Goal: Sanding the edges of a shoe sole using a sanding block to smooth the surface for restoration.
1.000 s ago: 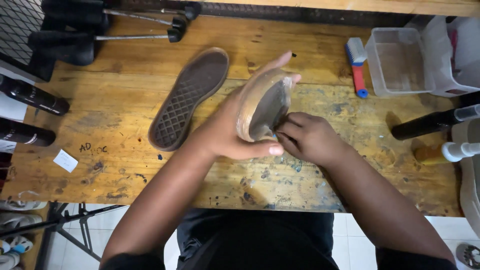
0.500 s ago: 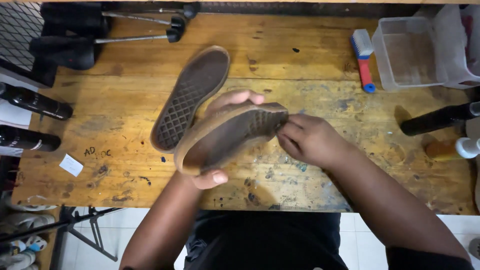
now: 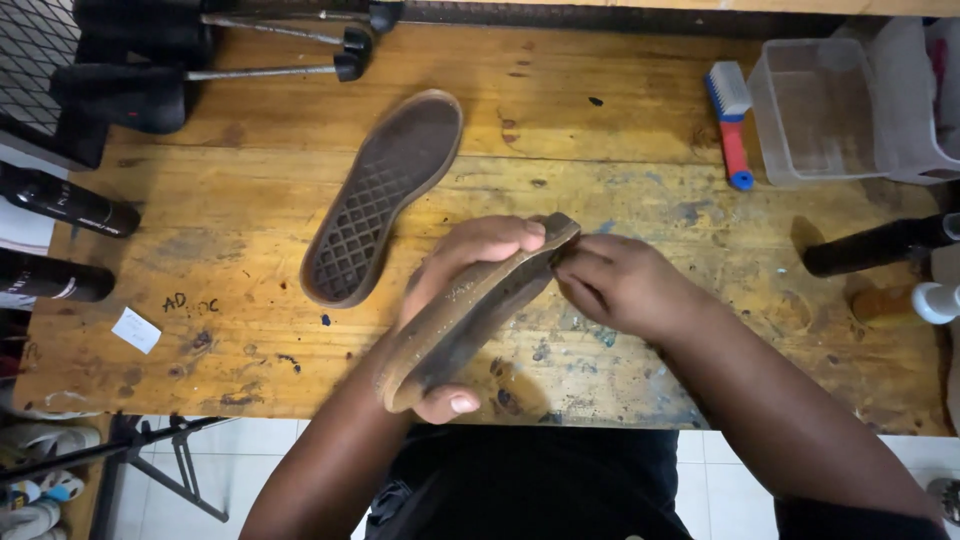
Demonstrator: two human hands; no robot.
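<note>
Worn brown sole (image 3: 470, 315) — tilted (edge-on)

Counter: worn wooden counter (image 3: 620, 150), paint-stained and scratched.
Spare sole: dark rubber shoe sole (image 3: 385, 195) lying tread-up on the counter, left of centre.
Brush: blue-and-red handled brush (image 3: 730, 120) just beside a clear plastic tub (image 3: 815, 110), far right.
Bottles: two black bottles (image 3: 65, 235) at the left edge.
Note: small white paper scrap (image 3: 136, 329), front left.
</note>
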